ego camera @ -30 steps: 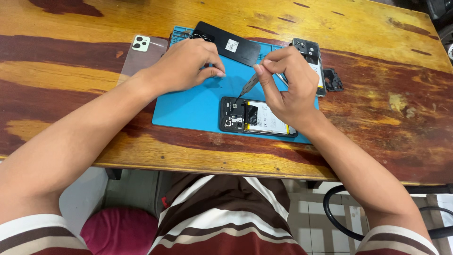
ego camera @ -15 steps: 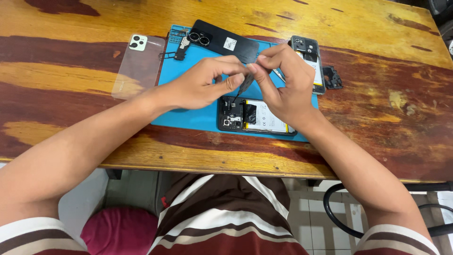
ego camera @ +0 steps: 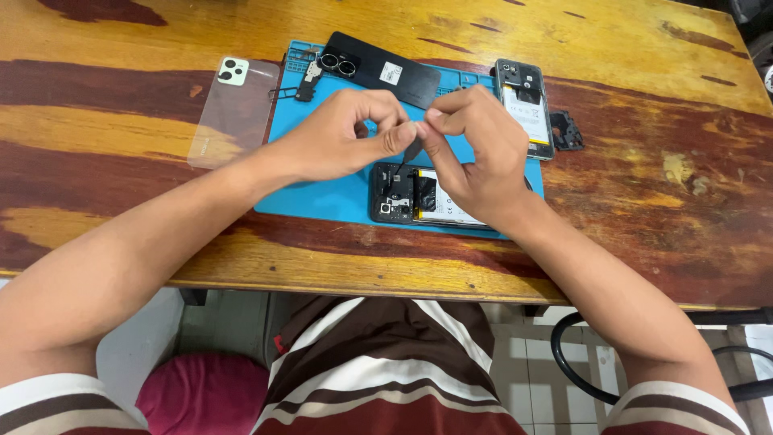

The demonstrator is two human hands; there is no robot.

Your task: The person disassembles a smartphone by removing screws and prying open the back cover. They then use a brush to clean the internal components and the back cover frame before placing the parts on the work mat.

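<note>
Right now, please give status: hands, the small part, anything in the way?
Left hand and right hand pinch a small dark part together above the opened phone. Phone lies on blue mat. Nothing blocks.

left hand [ego camera: 338, 138] and right hand [ego camera: 475, 153] raised together, fingertips pinched, touching

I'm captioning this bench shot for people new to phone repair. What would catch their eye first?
First, the two hands meeting mid-frame: the left hand and right hand pinch a small dark tool between their fingertips, just above an opened phone lying on the blue mat. Next, a black back cover at the mat's top edge, and a clear case left on the wooden table.
</note>
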